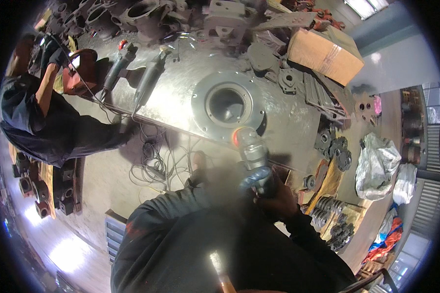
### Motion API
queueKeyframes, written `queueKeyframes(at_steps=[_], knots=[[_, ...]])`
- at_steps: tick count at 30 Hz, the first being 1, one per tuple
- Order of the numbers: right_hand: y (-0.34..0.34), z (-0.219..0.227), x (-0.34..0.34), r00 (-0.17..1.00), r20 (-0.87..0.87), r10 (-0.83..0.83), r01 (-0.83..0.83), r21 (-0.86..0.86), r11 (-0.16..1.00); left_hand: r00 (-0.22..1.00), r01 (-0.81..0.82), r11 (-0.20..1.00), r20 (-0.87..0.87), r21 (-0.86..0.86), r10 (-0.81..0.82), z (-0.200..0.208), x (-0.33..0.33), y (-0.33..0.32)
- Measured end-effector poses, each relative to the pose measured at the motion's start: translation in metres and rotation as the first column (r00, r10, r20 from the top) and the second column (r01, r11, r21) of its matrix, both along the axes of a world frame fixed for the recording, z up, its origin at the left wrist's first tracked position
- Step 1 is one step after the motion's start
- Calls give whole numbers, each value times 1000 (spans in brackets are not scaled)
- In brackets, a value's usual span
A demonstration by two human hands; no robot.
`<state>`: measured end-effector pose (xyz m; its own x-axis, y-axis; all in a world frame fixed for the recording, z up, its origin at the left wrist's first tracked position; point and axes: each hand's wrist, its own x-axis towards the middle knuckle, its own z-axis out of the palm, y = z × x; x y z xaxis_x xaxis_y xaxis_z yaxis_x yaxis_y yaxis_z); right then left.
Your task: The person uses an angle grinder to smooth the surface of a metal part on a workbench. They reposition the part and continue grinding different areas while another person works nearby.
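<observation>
A grey angle grinder points away from me, its head at the near rim of a round steel flange with a large centre hole. An orange glow shows where head and rim meet. The flange lies flat on a steel table. My left hand, in a bluish glove, wraps the grinder's body. Just behind it my right hand, dark and partly blurred, grips the rear of the tool. My dark sleeves fill the lower middle of the view.
A co-worker at the left holds a red casting. Two idle grinders lie on the table and cables coil on the floor below. A cardboard box, dark castings, sprockets and plastic bags crowd the right.
</observation>
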<state>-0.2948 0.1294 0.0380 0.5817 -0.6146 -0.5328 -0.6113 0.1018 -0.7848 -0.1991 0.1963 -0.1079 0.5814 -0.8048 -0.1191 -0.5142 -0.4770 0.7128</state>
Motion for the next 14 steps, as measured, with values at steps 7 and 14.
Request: queueKeyframes(at_steps=[7,14], knots=[[0,-15,-10,998,51,-40,43,-44,998,651,609,626,-142,-487,-745,-24,74,-12],[-9,12,10,1000,-20,-23,25,125,992,660,602,565,-47,-565,-750,-24,89,-8]])
